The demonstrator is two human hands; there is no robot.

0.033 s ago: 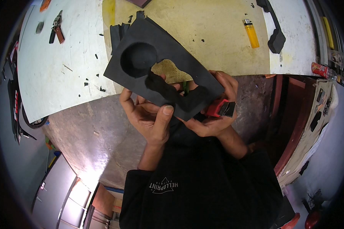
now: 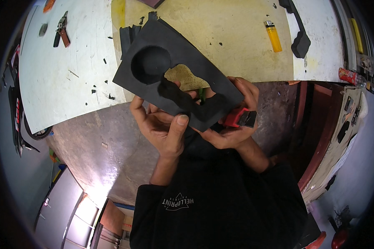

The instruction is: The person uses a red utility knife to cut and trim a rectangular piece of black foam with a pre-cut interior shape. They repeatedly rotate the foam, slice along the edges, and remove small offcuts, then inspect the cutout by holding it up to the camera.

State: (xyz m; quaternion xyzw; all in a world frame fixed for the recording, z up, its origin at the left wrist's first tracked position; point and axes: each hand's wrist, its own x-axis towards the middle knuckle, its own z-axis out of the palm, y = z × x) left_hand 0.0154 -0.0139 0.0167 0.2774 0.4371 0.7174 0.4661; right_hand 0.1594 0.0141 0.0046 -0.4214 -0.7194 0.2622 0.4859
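A black foam block [image 2: 143, 87] is held up tilted in front of me, over the table's near edge. It has a round recess at its left and a wavy cut-out going right through. My left hand [image 2: 164, 128] grips its lower left edge, thumb at the front edge and fingers behind. Around the right end is my right hand [image 2: 237, 128], which also keeps a red tool with a dark flat end [image 2: 238, 118] against the palm; its kind is unclear. Fingertips and a bit of green show through the cut-out.
Black foam strips [image 2: 129, 36] lie behind the block. On the white and yellowish table [image 2: 232, 62] are a yellow lighter [image 2: 273, 37], a black foam piece [image 2: 301, 41], a pistol-shaped thing with a brown grip [image 2: 63, 32] and small black scraps [image 2: 111, 97].
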